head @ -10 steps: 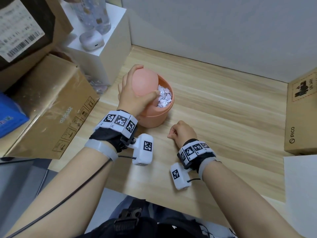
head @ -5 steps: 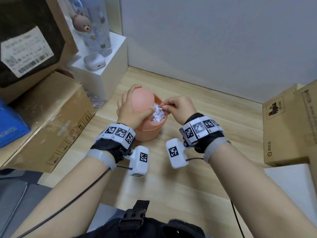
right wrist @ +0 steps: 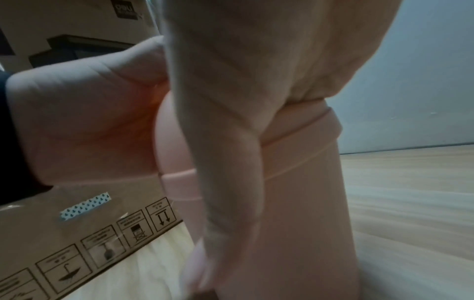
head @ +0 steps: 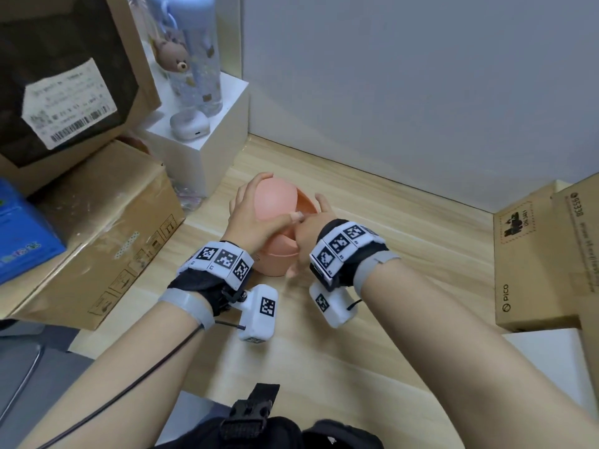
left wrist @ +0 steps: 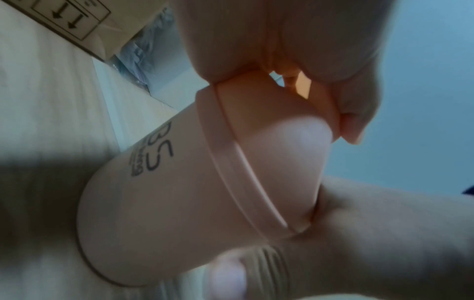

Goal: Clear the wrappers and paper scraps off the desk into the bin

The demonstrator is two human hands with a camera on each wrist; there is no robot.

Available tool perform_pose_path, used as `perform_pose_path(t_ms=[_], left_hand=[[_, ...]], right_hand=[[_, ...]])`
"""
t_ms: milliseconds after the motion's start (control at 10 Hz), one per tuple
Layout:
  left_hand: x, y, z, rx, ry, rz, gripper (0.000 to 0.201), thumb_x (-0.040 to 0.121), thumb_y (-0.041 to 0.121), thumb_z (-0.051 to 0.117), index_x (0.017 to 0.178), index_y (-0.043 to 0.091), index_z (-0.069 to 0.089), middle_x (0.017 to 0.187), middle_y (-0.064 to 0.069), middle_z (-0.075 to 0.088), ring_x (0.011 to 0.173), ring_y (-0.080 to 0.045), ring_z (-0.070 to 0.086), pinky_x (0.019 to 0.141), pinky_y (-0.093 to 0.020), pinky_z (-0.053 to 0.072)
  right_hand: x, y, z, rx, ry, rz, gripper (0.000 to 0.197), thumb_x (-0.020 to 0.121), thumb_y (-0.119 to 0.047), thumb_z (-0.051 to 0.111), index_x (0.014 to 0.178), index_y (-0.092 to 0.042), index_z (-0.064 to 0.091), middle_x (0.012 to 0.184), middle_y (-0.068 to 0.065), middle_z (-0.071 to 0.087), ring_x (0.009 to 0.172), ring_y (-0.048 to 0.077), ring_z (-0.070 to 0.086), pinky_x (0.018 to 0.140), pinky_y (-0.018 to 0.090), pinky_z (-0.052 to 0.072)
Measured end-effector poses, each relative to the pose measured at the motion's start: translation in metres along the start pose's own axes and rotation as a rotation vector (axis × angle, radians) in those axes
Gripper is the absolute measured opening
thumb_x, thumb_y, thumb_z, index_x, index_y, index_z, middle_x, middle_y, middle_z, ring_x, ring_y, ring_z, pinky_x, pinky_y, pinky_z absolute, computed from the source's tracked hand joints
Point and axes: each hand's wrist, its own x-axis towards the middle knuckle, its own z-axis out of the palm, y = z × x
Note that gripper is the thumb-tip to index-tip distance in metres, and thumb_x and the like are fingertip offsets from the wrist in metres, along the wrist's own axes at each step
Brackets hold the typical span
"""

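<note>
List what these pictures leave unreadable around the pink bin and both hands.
- Inside of the pink bin: head view, covered by its swing lid and the right hand; any paper inside is unseen.
- Right hand's fingertips: head view, behind the bin; right wrist view is too blurred to show whether they hold a scrap.
- Left hand: left wrist view, palm cut off by the top edge.
- Print on the bin: left wrist view, small text blurred.

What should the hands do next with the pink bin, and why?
Probably let the lid swing shut and let go. The left hand holds the lid tipped open on the pink bin, the right hand is at the rim, and no scraps show on the bare desk nearby.
</note>
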Motion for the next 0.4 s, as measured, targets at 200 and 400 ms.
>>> perform_pose_path(t_ms=[200,400], left_hand=[[0.003,-0.005,-0.003,-0.038,-0.018,-0.006,0.084,0.044,0.055,0.071,0.12,0.05,0.035,0.137,0.007,0.035,0.129,-0.018,0.03,0.099,-0.029,0.026],[0.008,-0.009,-0.007,-0.047,-0.017,0.07,0.085,0.044,0.053,0.072,0.121,0.053,0.037,0.138,0.009,0.037,0.13,-0.014,0.034,0.107,-0.033,0.029]], right_hand=[[-0.007,0.008,-0.004,0.0,0.055,-0.038,0.071,0.07,-0.072,0.046,0.121,-0.024,0.053,0.13,0.007,0.054,0.133,0.019,0.035,0.107,0.055,-0.02],[-0.039,0.024,-0.002,0.143,0.33,-0.061,0.029,0.084,-0.042,0.051,0.105,-0.027,0.063,0.119,-0.005,0.059,0.125,0.013,0.043,0.113,0.049,-0.003]])
